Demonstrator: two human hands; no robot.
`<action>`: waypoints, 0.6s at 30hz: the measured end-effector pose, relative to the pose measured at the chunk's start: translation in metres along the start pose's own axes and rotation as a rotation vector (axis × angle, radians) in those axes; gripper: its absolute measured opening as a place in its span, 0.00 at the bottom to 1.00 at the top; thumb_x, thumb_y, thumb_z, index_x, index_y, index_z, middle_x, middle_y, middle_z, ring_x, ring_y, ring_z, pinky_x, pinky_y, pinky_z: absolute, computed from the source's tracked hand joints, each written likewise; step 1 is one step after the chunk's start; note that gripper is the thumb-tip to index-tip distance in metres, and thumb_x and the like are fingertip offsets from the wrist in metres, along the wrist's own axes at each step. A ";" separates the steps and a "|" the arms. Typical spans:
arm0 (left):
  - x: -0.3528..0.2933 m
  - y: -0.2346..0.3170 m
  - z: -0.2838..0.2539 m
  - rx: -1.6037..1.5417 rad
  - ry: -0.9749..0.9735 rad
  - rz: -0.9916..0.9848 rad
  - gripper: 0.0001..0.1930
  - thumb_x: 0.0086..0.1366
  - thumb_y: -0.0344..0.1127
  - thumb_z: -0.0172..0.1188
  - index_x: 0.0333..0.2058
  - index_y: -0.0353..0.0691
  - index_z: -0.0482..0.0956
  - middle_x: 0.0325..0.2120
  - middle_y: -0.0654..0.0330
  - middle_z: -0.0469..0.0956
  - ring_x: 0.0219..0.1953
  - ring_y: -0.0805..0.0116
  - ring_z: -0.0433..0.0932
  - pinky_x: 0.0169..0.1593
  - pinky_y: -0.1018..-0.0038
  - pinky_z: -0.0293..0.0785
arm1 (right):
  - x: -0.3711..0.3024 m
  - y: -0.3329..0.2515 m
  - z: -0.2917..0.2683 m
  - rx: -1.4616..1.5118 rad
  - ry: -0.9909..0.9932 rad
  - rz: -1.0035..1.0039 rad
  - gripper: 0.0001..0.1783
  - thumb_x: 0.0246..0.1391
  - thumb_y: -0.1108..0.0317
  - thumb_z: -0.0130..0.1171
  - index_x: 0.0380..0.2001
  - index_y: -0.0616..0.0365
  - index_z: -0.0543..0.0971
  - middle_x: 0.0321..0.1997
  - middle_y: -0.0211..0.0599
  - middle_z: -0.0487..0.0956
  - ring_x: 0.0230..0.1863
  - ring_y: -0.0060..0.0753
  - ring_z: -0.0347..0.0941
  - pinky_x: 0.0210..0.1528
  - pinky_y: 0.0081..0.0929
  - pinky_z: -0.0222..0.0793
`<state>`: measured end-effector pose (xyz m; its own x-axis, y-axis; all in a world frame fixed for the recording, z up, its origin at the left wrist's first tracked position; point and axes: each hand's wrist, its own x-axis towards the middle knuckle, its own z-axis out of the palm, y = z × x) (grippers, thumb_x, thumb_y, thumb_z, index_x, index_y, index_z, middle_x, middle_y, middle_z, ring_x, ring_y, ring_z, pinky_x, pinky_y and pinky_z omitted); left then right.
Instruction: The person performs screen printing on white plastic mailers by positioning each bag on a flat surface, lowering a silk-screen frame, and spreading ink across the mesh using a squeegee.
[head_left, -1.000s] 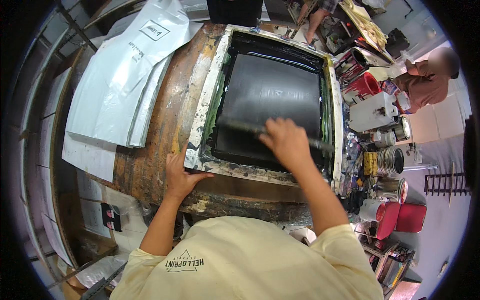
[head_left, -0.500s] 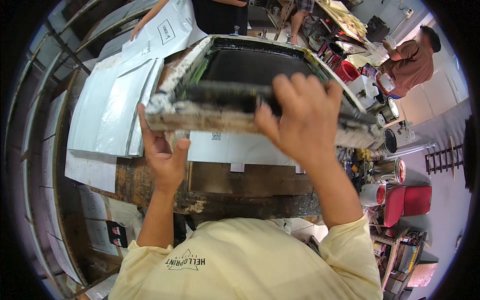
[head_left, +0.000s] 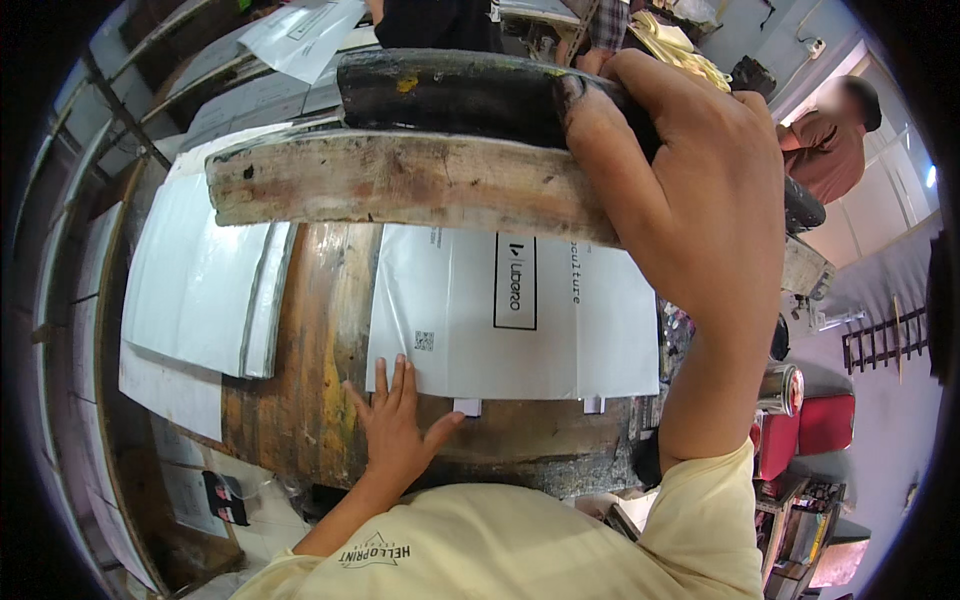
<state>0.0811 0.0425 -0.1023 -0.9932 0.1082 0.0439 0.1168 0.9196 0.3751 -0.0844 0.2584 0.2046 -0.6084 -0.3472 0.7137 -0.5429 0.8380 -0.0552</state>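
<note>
My right hand (head_left: 690, 190) is closed over a black squeegee (head_left: 450, 100) at the raised front bar of a wooden screen-printing frame (head_left: 410, 180). Its thumb lies along the squeegee; the other fingers are mostly hidden behind. The frame is tilted up, its front bar well above the table, and its mesh is out of sight. Beneath lies a white plastic bag (head_left: 460, 350) with black print, partly covered by the frame. My left hand (head_left: 395, 430) is open, fingers spread, its tips touching the bag's near left corner.
On the left of the stained wooden table (head_left: 310, 330) rests a stack of white bags (head_left: 190, 270). Shelving racks (head_left: 85, 330) line the left side. At right are a paint can (head_left: 780, 388) and a red chair (head_left: 825, 425). One person (head_left: 840, 150) stands far right; others are partly visible beyond the table.
The frame's front bar has risen with my right hand, uncovering more of the bag. My left hand has left the frame's left corner and come down to the bag's near left corner.
</note>
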 end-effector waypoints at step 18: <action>0.075 -0.126 -0.133 -0.631 0.435 -0.349 0.30 0.65 0.21 0.59 0.67 0.35 0.78 0.35 0.61 0.83 0.29 0.80 0.78 0.36 0.77 0.79 | 0.006 0.009 -0.002 -0.106 -0.071 0.054 0.21 0.61 0.53 0.57 0.40 0.62 0.84 0.35 0.54 0.82 0.38 0.59 0.74 0.48 0.44 0.67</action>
<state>-0.0081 -0.1153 -0.0233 -0.8990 -0.4172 0.1335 -0.0907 0.4755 0.8750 -0.0920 0.2649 0.2098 -0.6765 -0.3263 0.6603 -0.4465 0.8947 -0.0153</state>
